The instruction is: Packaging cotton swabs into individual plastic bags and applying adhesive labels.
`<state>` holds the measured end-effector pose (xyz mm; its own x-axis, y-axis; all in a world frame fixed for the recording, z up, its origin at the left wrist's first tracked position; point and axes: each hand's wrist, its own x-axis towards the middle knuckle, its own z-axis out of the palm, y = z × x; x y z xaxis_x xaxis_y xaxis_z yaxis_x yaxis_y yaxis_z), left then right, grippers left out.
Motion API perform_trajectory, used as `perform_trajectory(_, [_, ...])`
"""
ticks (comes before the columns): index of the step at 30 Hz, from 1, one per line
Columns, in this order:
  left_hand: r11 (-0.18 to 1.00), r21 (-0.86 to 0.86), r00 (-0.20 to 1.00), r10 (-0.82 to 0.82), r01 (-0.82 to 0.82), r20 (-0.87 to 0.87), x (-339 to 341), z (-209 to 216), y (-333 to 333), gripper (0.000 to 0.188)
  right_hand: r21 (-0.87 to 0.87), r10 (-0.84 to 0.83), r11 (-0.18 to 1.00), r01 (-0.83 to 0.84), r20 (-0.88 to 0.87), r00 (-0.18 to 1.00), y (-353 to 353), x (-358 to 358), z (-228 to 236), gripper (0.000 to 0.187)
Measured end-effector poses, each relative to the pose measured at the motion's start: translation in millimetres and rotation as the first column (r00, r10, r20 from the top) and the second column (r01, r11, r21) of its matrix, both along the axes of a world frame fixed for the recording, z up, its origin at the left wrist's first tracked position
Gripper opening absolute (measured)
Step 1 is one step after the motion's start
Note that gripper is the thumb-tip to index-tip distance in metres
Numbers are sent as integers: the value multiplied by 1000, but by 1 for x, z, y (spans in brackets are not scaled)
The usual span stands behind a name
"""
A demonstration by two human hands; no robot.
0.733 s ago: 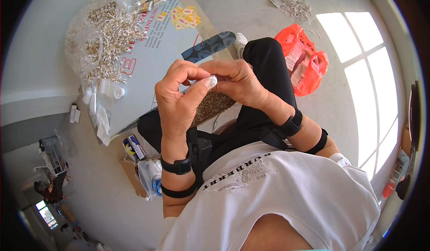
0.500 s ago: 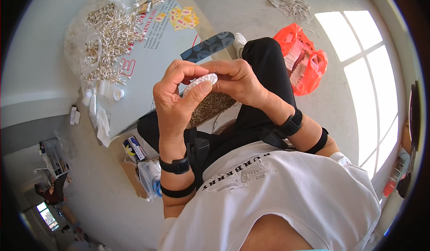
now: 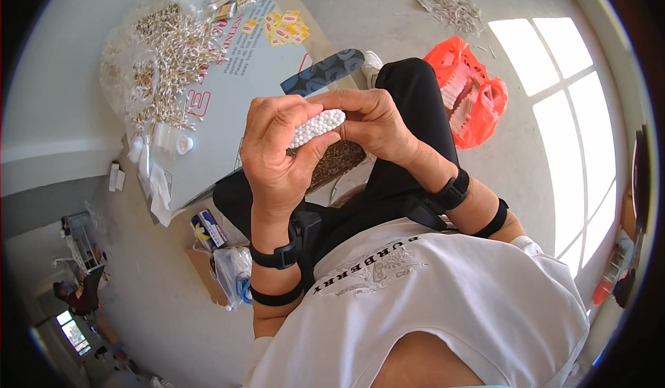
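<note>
A tight bundle of cotton swabs (image 3: pixel 318 127) is held up above my lap, its round white tips packed together in an oval that faces the camera. My left hand (image 3: pixel 276 154) is closed round its left side, with the thumb along the lower edge and fingers over the top. My right hand (image 3: pixel 370 121) pinches the right end between thumb and fingers. The sticks are hidden behind the tips and hands. Below my hands, a box of loose swabs (image 3: pixel 338 163) shows brownish contents, partly covered by my hands.
On the table (image 3: pixel 228 121) at left lie a large heap of loose swabs (image 3: pixel 163 66) in clear plastic and yellow-white labels (image 3: pixel 285 28). A red plastic bag (image 3: pixel 478 104) of pink packs stands on the floor at right, with scattered white sticks (image 3: pixel 450 8) beyond. Another person (image 3: pixel 83 294) is far left.
The bundle has turned so more of its white tips face the camera. My left hand has shifted slightly right, its fingers now folded over the bundle's top.
</note>
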<state>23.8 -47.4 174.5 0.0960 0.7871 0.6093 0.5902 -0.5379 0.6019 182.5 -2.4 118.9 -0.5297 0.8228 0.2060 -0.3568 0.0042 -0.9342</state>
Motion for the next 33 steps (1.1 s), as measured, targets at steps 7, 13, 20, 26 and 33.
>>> perform_trajectory(7, [992, 117, 998, -41, 46, -48, -2, -6, 1, 33, -12, 12, 1000, -12, -8, 1000, -2, -1, -4, 30])
perform_trajectory(13, [998, 67, 999, -19, 22, -49, 6, 0, 3, 30, 25, -5, 1000, 6, -13, 1000, -2, -2, 0, 27])
perform_trajectory(20, [991, 126, 996, -40, 49, -74, 7, -11, 5, 32, 12, -14, 1000, 13, 25, 1000, -4, -2, 1, 27])
perform_trajectory(26, [995, 93, 999, -18, 21, -32, 4, -3, 2, 33, -35, 5, 999, -8, -81, 997, 0, -1, -1, 31])
perform_trajectory(33, [993, 90, 996, -76, 81, -52, -5, -6, 0, 33, -8, -5, 1000, 5, -3, 1000, -2, -1, -3, 32])
